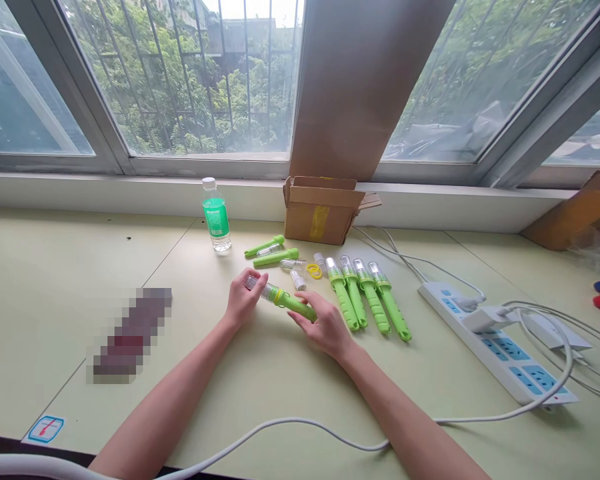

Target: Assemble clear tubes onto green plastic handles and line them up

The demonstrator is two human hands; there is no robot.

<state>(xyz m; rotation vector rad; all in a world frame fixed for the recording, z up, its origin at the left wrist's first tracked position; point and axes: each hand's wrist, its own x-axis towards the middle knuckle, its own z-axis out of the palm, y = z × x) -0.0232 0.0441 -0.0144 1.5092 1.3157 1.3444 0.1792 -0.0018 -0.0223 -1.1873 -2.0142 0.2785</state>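
A green stick (286,301) is held between both hands just above the pale bench (280,380), slanting down from left to right. The left hand (241,301) pinches its clear, ribbed cap end between thumb and fingertips. The right hand (325,327) has its fingers curled over the green handle end. A yellow band rings the stick where the cap meets the handle.

Just right of the hands, four more green sticks (371,299) lie side by side, caps pointing toward the window and bumpy plastic handles toward the person. Beyond the hands lie two bare green handles (275,257), a few loose clear caps (293,264) and some yellow rings (314,271). Behind these stand a clear water bottle (215,217) with a green label and an open cardboard box (323,212) against the sill.

Further right, a white power strip (503,347) with blue sockets lies at an angle, with plugs in it. A white cable (280,425) snakes across the near bench under both forearms. Nothing lies between the hands and the row of sticks.
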